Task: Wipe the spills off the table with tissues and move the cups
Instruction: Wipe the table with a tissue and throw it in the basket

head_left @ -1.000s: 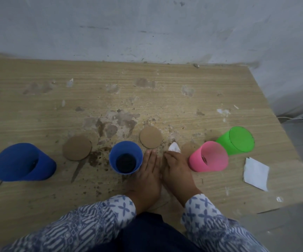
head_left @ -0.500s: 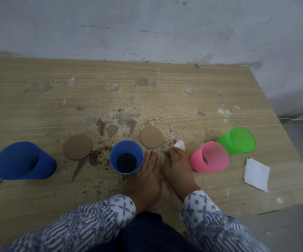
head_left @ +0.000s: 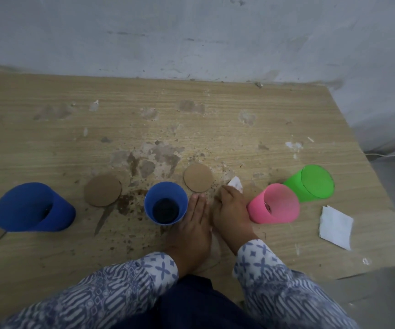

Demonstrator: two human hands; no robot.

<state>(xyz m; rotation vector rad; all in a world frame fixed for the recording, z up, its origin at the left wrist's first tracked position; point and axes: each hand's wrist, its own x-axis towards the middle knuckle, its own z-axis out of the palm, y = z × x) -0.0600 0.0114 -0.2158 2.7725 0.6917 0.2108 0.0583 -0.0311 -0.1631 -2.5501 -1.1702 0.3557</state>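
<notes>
Tissue pinched by the right hand, fingers curled; left hand flat, empty. Spill lies left, past the nearer blue cup.

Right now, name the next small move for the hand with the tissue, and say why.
Probably drag the tissue in the right hand left across the brown specks beside the coaster: they lie right by it, while the bigger spill sits beyond the middle blue cup.
</notes>
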